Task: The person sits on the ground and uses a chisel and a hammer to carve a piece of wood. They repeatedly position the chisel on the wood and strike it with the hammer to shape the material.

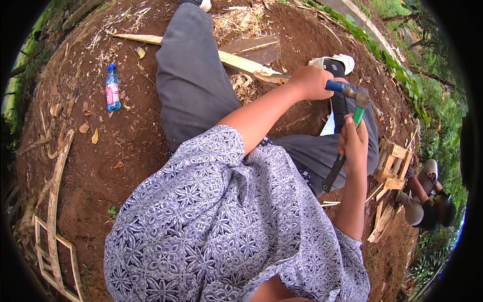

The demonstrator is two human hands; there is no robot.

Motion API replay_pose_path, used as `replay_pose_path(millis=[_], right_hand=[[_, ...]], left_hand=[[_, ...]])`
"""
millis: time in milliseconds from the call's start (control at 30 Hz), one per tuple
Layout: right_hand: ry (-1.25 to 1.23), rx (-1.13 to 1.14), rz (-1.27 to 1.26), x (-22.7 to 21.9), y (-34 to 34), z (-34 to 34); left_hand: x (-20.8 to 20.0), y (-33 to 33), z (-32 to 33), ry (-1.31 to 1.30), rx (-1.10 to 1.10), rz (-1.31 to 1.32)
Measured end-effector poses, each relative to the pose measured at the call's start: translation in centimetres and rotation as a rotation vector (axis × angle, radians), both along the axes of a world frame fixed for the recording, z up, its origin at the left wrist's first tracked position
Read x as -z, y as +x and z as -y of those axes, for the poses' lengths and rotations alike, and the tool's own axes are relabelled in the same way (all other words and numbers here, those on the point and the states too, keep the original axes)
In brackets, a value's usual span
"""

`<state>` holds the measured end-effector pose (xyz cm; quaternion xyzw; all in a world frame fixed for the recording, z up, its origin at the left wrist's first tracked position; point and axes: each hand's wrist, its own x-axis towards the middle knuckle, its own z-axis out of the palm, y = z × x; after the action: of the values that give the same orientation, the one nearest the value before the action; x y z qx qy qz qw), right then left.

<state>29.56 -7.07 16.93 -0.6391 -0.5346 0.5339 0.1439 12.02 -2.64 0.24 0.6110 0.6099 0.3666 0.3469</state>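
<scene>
My left hand is wrapped round a chisel with a blue handle. Its blade points left, to the chipped end of a long pale piece of wood, which passes beneath my outstretched leg. A flat brown board lies under that wood. In my right hand is a hammer with a green and black handle, gripped partway along. The hammer head is right at the butt of the chisel handle; whether they touch I cannot tell.
Wood shavings litter the reddish soil. A blue plastic bottle stands or lies at the left. Lower left are a long stick and a wooden frame. At the right are a small wooden structure and another person.
</scene>
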Motion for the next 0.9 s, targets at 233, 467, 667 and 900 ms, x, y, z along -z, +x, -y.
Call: replay_pose_path(millis=[233, 467, 667, 900], right_hand=[[0.16, 0.318, -0.26, -2.9, 2.2, -0.1], [0.092, 0.317, -0.257, -1.6, 3.8, 2.0], [0.077, 0.271, -0.223, -2.4, 3.2, 2.2], [0.117, 0.253, -0.228, -4.3, 2.7, 2.1]], left_hand=[[0.9, 1.6, 3.0, -0.059, 0.72, -0.394], [-2.1, 1.1, 5.1, 0.101, 0.387, -0.122], [-3.1, -1.0, 3.3, 0.295, -0.018, 0.195], [-1.7, -2.5, 2.8, 0.382, -0.139, 0.34]])
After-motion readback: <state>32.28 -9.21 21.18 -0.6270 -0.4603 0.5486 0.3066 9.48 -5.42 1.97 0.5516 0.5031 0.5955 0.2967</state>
